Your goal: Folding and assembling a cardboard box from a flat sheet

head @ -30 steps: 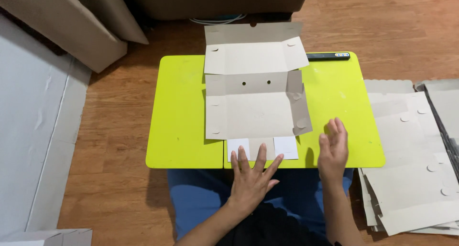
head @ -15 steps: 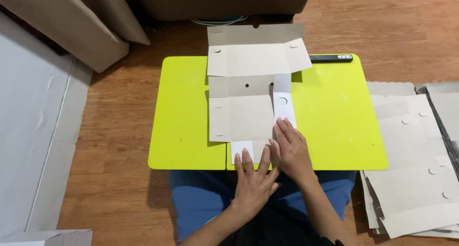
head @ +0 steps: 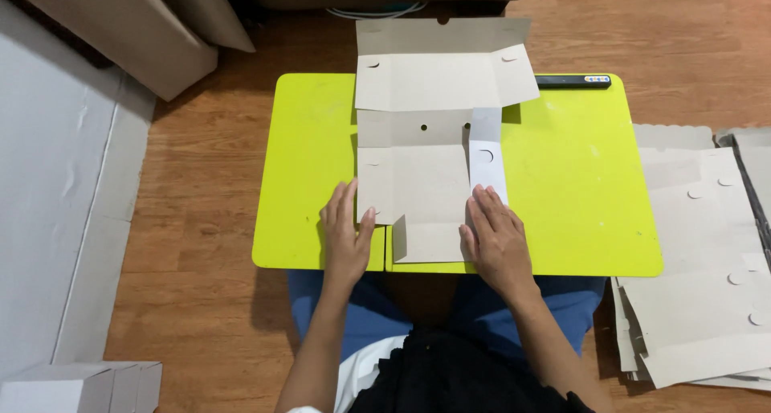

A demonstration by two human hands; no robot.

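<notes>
A flat grey cardboard box blank (head: pixel 426 140) lies unfolded on a small lime-green table (head: pixel 305 140). Its right side flap (head: pixel 487 157) is folded inward, white side up. My right hand (head: pixel 494 240) rests flat on the near end of that flap, fingers together. At the blank's left edge my left hand (head: pixel 347 235) lies on the table with its fingertips touching the left side flap (head: pixel 369 184). The near front flap (head: pixel 430 243) lies between my two hands.
A stack of more flat cardboard blanks (head: pixel 699 260) lies on the wooden floor to the right. A black pen-like bar (head: pixel 574 81) sits at the table's far right edge. A folded white box (head: pixel 76 387) sits on the floor, bottom left.
My right hand moved in from the right and pressed the right flap over onto the blank. My left hand slid from the front flap to the blank's left edge.
</notes>
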